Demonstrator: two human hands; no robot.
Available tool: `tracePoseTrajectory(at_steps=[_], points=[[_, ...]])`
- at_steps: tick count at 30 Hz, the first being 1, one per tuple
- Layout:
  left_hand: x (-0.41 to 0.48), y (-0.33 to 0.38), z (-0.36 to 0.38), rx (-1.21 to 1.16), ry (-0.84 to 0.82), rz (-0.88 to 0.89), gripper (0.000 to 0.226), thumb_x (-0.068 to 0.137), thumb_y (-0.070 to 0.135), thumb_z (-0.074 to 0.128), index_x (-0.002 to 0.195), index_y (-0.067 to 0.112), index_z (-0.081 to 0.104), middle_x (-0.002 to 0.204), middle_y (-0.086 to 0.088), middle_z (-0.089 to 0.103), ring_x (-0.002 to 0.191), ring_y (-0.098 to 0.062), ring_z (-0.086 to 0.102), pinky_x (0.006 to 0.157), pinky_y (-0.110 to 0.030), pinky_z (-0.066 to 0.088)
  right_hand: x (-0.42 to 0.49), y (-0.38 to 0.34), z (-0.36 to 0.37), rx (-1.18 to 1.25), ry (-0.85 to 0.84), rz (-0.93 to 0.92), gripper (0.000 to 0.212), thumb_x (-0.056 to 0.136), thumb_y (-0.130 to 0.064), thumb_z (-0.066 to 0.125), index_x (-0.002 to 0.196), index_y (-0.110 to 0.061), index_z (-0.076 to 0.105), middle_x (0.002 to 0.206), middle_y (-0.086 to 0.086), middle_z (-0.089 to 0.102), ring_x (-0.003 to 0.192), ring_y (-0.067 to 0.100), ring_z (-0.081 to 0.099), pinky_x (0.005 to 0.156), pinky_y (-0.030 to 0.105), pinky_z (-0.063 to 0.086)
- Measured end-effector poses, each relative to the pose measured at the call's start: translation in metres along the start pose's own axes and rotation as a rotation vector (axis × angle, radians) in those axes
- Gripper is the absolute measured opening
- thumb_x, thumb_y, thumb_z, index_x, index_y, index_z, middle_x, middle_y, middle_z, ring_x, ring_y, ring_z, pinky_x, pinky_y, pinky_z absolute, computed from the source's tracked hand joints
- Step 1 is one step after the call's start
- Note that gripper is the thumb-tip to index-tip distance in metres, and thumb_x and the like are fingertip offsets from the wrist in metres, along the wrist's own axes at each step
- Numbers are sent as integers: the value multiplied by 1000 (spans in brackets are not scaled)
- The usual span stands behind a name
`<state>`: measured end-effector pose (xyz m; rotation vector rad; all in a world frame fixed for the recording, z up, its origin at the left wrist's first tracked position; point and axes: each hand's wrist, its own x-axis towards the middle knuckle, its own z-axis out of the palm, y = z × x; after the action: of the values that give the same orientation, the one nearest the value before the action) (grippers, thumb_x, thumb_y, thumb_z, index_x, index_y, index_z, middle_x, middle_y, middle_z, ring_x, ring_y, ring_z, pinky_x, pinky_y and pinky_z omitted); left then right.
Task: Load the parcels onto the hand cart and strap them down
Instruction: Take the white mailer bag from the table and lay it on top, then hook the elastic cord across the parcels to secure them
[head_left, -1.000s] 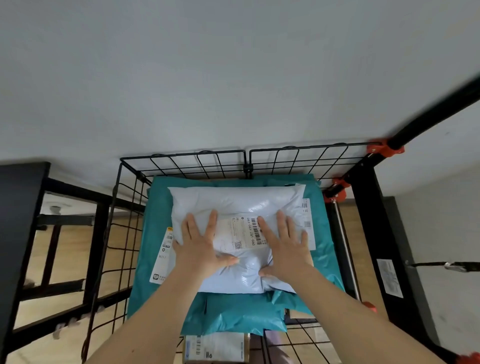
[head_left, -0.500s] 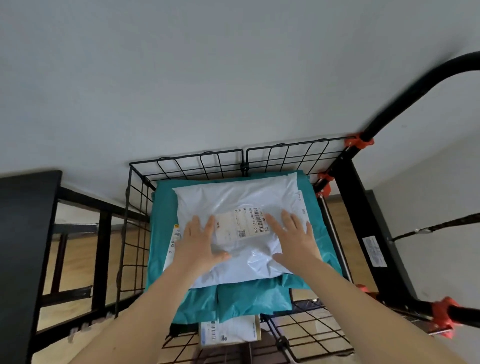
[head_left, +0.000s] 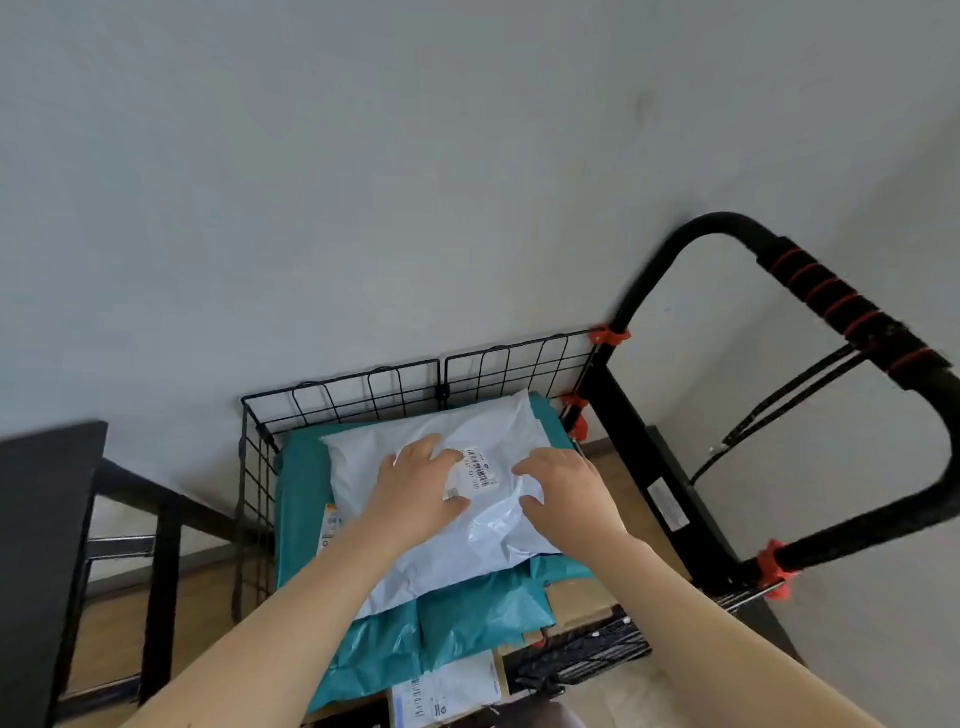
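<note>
A white plastic mailer parcel (head_left: 441, 540) with a barcode label (head_left: 475, 474) lies on top of teal mailer parcels (head_left: 447, 629) inside the black wire basket (head_left: 363, 387) of the hand cart. My left hand (head_left: 415, 491) rests flat on the white parcel left of the label. On the right of the label, my right hand (head_left: 569, 491) rests with fingers slightly curled, holding nothing. Cardboard boxes (head_left: 576, 603) with a shipping label (head_left: 447, 693) show under the teal parcels. A black strap (head_left: 774, 405) hangs inside the cart handle (head_left: 841, 306) at the right.
A dark table or shelf frame (head_left: 47, 545) stands close to the cart's left side. A grey wall (head_left: 415, 182) runs right behind the basket. The handle frame with red clips (head_left: 774, 566) rises on the right. Wooden floor shows below.
The view has pulled back and swung right, bringing the whole cart handle into sight. Both hands stay on the white parcel, their fingers now closer to the label and slightly curled.
</note>
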<state>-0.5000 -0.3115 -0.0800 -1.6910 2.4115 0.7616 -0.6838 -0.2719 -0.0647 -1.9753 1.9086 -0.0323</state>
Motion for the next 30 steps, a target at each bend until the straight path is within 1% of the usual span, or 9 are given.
tracePoseTrajectory(at_steps=[4,9,13,16,20,22,24,27,30], points=[[4,36,-18,-23,87,112,55,90,41,55,140,27,37,155,-1,20,141,-19,24,113,-35,19,-12,9,-31,63,158,44,32,90,-14,52,120,-22,63,126,-6,60,119,16,49,103,29,38],[14,83,-40,-38,139,217,52,89,38,57,137,26,43,149,3,31,134,-18,34,109,-32,25,-15,37,-80,95,345,92,32,90,-8,46,111,-18,68,116,-3,66,110,20,55,92,28,41],[33,132,-57,-111,190,292,47,88,33,59,133,24,48,140,5,42,126,-15,43,105,-30,33,-15,74,-129,125,439,177,34,93,-7,43,114,-22,64,123,1,61,113,20,52,94,30,42],[52,177,-60,-146,189,336,48,89,33,58,134,23,47,140,5,42,125,-14,44,105,-29,34,-14,106,-164,152,521,234,35,93,-6,42,116,-24,62,127,2,58,115,22,53,92,32,46],[78,242,-61,-188,143,384,52,90,35,57,139,23,41,146,5,35,131,-13,38,109,-30,31,-17,148,-208,155,653,311,37,91,-5,44,118,-23,61,123,5,59,100,22,57,80,32,50],[88,271,-59,-219,109,388,53,90,34,56,140,24,38,146,5,33,130,-13,40,108,-31,34,-19,172,-226,176,674,377,39,89,-4,43,118,-23,61,117,6,60,90,23,57,71,30,47],[97,293,-56,-235,83,386,55,91,32,55,142,24,35,147,4,33,127,-13,42,107,-32,36,-20,196,-238,206,666,444,40,89,-5,40,118,-23,61,118,3,62,96,24,58,68,29,45],[113,319,-46,-232,56,362,60,91,31,55,145,24,31,147,2,32,124,-15,46,104,-31,39,-17,233,-242,301,576,519,36,92,-10,40,119,-22,61,118,0,64,101,22,60,71,27,46],[129,333,-34,-247,-15,305,65,89,31,59,146,24,27,148,1,34,124,-17,46,105,-32,39,-11,263,-236,557,445,490,28,96,-20,44,111,-15,67,107,3,68,92,19,59,75,27,46]])
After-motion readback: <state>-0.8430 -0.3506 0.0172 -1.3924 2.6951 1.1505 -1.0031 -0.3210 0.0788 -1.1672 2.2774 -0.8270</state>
